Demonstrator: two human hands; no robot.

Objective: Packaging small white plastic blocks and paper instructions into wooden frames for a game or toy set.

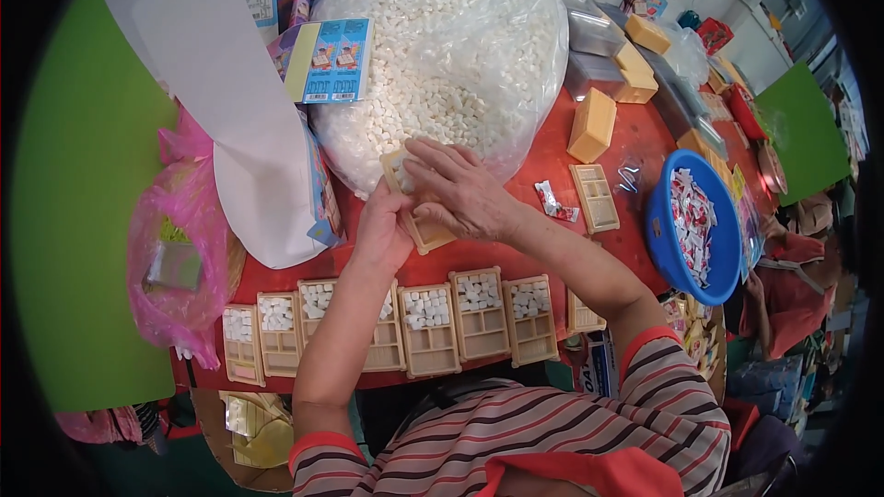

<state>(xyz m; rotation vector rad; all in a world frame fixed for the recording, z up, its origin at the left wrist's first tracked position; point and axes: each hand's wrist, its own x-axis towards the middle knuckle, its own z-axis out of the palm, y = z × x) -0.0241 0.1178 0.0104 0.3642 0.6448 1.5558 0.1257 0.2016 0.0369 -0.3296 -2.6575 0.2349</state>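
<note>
While the left hand [383, 226] grips a beige compartment tray [430, 236] by its left side, the right hand [460, 190] lies palm-down over it with fingers bent; whether those fingers pinch anything, I cannot tell. Taken from that tray, held above the red surface [645, 129], a big clear plastic bag [405, 115] of small white marshmallow-like pieces bulges at twelve o'clock, close against the hands. A blue printed card [336, 60] lies on the bag at eleven, and a long white sheet [216, 83] curves down at ten, walling off that side. At nine sits a pink plastic bag [184, 212]. Toward three, a red-and-white sachet [556, 203] lies just beside another compartment tray [596, 198], with a blue basin [657, 221] full of such sachets beyond; a yellow block-like stack [591, 125] stands at two. From eight round to four runs a row of trays [431, 362], most visibly part-filled with white pieces. The left forearm [343, 331] crosses this row and hides its middle, while the right arm [580, 262] partly covers the tray at four.
</note>
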